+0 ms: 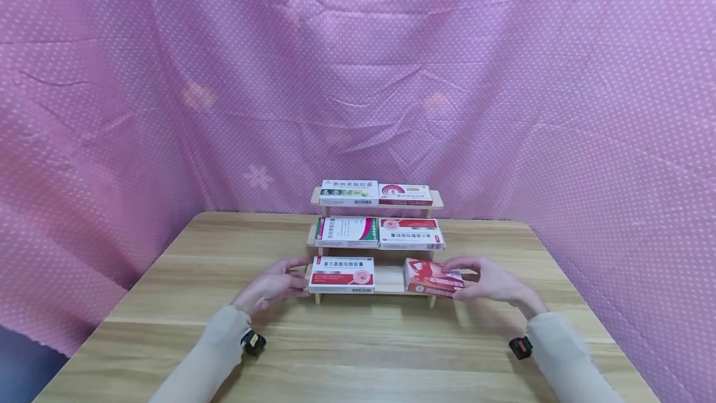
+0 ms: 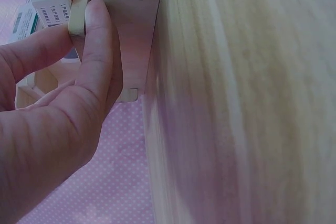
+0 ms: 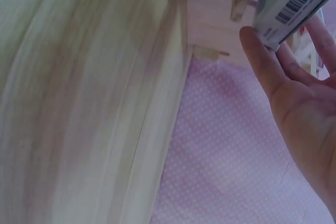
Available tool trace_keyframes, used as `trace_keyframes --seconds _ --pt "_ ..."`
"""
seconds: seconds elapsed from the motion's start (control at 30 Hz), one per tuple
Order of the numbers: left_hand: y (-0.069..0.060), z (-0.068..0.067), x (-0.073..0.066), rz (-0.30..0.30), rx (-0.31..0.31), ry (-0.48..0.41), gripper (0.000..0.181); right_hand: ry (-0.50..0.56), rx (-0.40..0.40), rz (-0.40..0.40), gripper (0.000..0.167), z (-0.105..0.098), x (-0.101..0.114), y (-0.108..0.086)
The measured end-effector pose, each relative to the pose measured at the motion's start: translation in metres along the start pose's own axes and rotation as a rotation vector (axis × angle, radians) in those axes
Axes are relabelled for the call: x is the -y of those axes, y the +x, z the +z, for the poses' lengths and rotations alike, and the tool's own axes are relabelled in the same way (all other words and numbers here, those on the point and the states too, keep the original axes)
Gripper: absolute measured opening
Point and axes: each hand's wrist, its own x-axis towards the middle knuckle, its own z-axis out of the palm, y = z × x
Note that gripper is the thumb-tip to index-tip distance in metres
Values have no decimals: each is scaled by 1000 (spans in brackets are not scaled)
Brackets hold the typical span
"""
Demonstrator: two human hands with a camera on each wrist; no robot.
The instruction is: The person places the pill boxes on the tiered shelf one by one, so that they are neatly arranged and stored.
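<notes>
A three-tier wooden display rack [image 1: 390,278] holds several medicine boxes. My left hand [image 1: 278,283] is at the left end of its lowest tier; in the left wrist view its fingers pinch the end of the wooden board [image 2: 79,17]. Close to that hand lies a white and red medicine box [image 1: 342,274]. On the right of the same tier, my right hand [image 1: 492,280] grips a red medicine box [image 1: 427,275], which sits askew and juts past the tier's end. The right wrist view shows its barcoded end [image 3: 296,6] against the fingers.
The middle tier bears a white and green box [image 1: 347,231] and a white and red box [image 1: 411,233]. On top are another white and green box [image 1: 348,191] and a smaller box [image 1: 405,193]. A pink dotted cloth [image 1: 358,79] hangs behind the wooden table [image 1: 358,353].
</notes>
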Motion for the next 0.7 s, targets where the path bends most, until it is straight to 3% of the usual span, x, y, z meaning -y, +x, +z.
trace_keyframes --seconds 0.23,0.5,0.7 --pt "1 0 1 4 3 10 72 -45 -71 -44 49 15 2 8" --pt "1 0 2 5 3 12 71 -133 -113 -17 50 30 3 16" --pt "0 1 1 -2 -4 10 70 -76 -157 -35 49 33 3 17"
